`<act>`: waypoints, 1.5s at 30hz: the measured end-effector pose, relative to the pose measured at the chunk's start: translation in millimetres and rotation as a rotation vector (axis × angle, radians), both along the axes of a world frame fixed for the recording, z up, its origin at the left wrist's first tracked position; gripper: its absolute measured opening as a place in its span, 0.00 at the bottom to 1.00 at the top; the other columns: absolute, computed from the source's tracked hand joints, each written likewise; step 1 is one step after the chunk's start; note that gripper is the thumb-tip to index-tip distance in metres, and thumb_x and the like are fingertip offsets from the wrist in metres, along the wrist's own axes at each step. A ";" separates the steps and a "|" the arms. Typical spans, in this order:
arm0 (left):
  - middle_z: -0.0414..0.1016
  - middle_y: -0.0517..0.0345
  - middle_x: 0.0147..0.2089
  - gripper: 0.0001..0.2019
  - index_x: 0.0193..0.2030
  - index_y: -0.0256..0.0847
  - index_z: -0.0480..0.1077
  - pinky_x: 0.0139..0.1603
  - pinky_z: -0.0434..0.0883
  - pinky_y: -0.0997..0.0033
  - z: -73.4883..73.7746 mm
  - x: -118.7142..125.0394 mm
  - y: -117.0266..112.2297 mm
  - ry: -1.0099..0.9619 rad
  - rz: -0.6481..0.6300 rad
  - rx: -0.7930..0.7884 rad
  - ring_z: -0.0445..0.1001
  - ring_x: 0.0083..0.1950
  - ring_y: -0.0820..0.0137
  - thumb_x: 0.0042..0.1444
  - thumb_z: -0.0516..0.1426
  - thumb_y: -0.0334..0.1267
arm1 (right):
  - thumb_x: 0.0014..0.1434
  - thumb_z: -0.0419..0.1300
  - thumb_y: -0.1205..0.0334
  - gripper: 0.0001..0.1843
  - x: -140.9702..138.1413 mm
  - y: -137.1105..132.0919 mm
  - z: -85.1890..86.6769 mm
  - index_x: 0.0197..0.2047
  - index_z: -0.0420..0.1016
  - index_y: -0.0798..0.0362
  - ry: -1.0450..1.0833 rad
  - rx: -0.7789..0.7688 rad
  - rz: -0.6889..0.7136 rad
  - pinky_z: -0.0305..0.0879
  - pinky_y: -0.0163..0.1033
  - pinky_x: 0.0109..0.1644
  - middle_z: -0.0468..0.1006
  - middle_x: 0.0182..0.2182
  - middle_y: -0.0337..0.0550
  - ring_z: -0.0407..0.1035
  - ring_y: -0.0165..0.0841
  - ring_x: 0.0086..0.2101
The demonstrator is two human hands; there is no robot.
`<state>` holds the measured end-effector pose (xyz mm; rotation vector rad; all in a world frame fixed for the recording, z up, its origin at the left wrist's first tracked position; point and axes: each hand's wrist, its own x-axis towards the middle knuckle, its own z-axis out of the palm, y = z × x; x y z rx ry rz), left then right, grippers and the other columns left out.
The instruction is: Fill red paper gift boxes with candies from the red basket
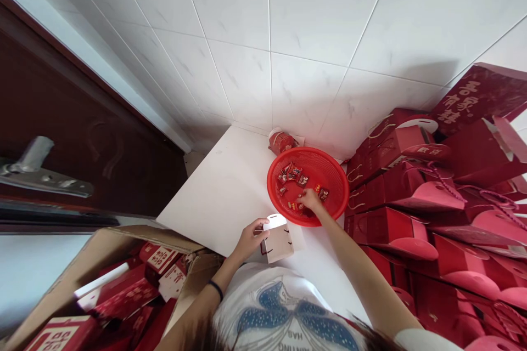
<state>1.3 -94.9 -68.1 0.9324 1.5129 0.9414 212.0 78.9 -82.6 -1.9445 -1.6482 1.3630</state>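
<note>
My left hand (pixel 250 237) grips the edge of a small open gift box (pixel 279 240), white inside, held over the white table (pixel 224 192). My right hand (pixel 310 199) reaches into a round red basket (pixel 333 175) and its fingers are pinched together among the small wrapped candies (pixel 293 174) lying there. What the fingers hold is too small to make out. A red pouch-like item (pixel 282 141) lies just behind the basket by the wall.
Stacks of red gift boxes with handles (pixel 415 197) fill the right side. A cardboard carton (pixel 102 279) of flat red boxes stands at lower left. A dark door with a metal handle (pixel 37 170) is at far left. White tiled wall behind.
</note>
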 end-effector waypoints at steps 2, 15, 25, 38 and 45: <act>0.80 0.55 0.40 0.15 0.41 0.40 0.77 0.46 0.75 0.65 0.3 -0.4 -0.5 0.001 -0.004 -0.001 0.78 0.39 0.66 0.45 0.61 0.38 | 0.39 0.74 0.64 0.14 -11.1 -6.5 1.1 0.27 0.73 0.54 -0.150 -0.026 0.075 0.71 0.42 0.40 0.81 0.31 0.52 0.77 0.47 0.40; 0.82 0.52 0.48 0.13 0.42 0.42 0.79 0.50 0.76 0.64 4.4 -0.5 -6.0 0.073 -0.021 0.043 0.79 0.46 0.63 0.49 0.60 0.38 | 0.56 0.61 0.72 0.25 -56.2 11.9 19.1 0.57 0.75 0.49 -0.310 0.079 0.444 0.66 0.39 0.51 0.80 0.51 0.51 0.74 0.44 0.53; 0.82 0.52 0.49 0.18 0.46 0.43 0.81 0.47 0.77 0.66 3.9 -7.1 -6.6 0.174 0.013 0.091 0.79 0.48 0.63 0.49 0.55 0.31 | 0.53 0.64 0.65 0.18 -35.8 13.4 20.5 0.49 0.75 0.54 0.058 0.051 0.148 0.71 0.37 0.38 0.81 0.37 0.47 0.77 0.38 0.37; 0.82 0.52 0.49 0.19 0.44 0.41 0.80 0.57 0.73 0.63 -11.2 -9.2 9.4 0.197 0.134 0.191 0.78 0.52 0.64 0.50 0.53 0.28 | 0.38 0.68 0.66 0.16 -36.1 -68.8 71.8 0.35 0.80 0.54 0.488 -0.116 0.218 0.66 0.32 0.33 0.77 0.27 0.36 0.71 0.29 0.29; 0.83 0.53 0.48 0.17 0.44 0.41 0.80 0.57 0.74 0.61 -18.8 -4.0 12.2 0.155 0.200 0.201 0.79 0.51 0.64 0.51 0.53 0.27 | 0.46 0.67 0.54 0.13 -59.5 -84.5 65.2 0.27 0.72 0.54 0.573 -0.017 0.089 0.59 0.31 0.28 0.68 0.20 0.31 0.64 0.26 0.24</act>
